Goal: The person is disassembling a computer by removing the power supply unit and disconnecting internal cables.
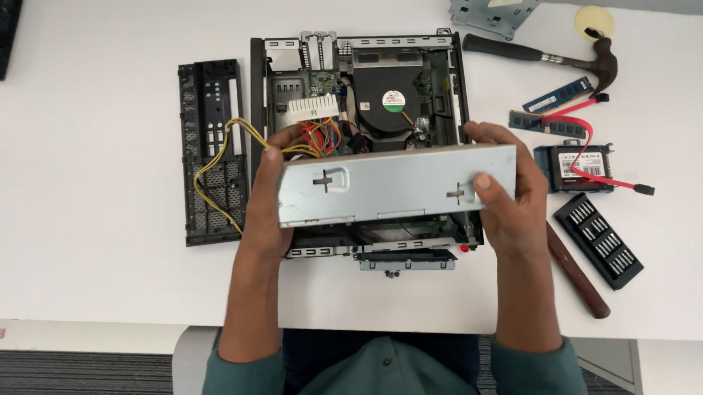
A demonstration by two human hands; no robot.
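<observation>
Grey metal power supply box [390,184] held over the open computer case [359,73], cables still trailing inside. Left hand [267,200] and right hand [507,192] clamp its two ends, fingers wrapped tight. Side panel [209,148] already off; fan [391,99] and board remain seated. Hammer [549,57], bit set [600,239] alongside.

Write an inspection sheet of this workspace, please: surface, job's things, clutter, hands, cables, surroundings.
Surface: white table.
Job's things: grey metal box held above open black computer case.
Clutter: hammer, black bit set, memory sticks, black side panel.
Hands: left hand and right hand grip the box ends.
Cables: yellow wires; red flat cable.
Surroundings: dark carpet.
</observation>
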